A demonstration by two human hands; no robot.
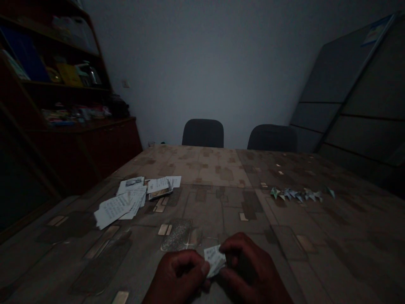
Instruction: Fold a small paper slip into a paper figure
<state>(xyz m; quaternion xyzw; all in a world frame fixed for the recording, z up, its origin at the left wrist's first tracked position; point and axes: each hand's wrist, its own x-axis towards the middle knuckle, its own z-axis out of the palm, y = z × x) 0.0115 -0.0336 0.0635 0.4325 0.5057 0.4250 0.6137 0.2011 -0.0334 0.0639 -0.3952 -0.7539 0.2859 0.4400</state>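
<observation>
Both my hands rest at the near edge of the table and pinch one small piece of printed white paper (214,259) between them. My left hand (177,274) is curled with its thumb and fingers closed on the paper's left side. My right hand (253,270) is curled over the paper's right side. A loose pile of similar white paper slips (122,204) lies on the table to the left. A row of several small folded paper shapes (299,194) lies to the right.
A phone (160,193) lies beside the paper pile. The table (221,169) has a patterned brown cover. Two dark chairs (203,132) stand at its far side. A wooden shelf unit (63,109) with clutter fills the left; grey panels (363,101) lean at right.
</observation>
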